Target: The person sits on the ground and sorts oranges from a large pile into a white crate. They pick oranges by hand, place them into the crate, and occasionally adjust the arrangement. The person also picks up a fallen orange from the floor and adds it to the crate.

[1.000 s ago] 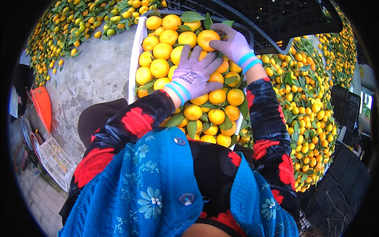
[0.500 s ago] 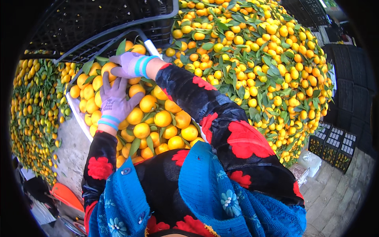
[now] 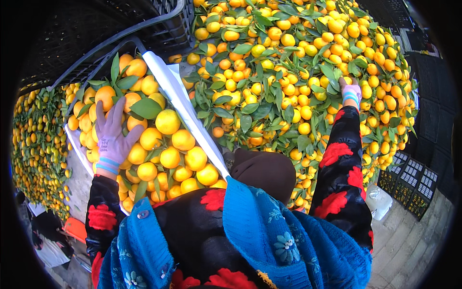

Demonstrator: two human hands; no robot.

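Note:
My left hand [image 3: 112,139], in a pale purple glove with a blue-striped cuff, lies with fingers spread on the mandarins [image 3: 169,158] heaped in a crate lined with white sheeting [image 3: 183,108]. Its fingertips touch the fruit near a large green leaf [image 3: 146,109]. Far to the right, my right hand [image 3: 351,91], gloved alike, reaches into a big pile of leafy mandarins [image 3: 293,70]. Most of its fingers are hidden among fruit and leaves, so whether it grips one does not show.
Black plastic crates [image 3: 168,24] stand at the upper left, against the lined crate. Another mandarin heap [image 3: 38,149] spreads at the far left. At right are stacked black crates [image 3: 414,185] and a clear plastic container [image 3: 379,202] on the paved floor. A dark brown rounded shape [image 3: 264,173] sits beside the lined crate.
My right hand has left the crate and swung far right to the large pile. My left hand has shifted a little left and stays on the crate's fruit. More white sheeting shows.

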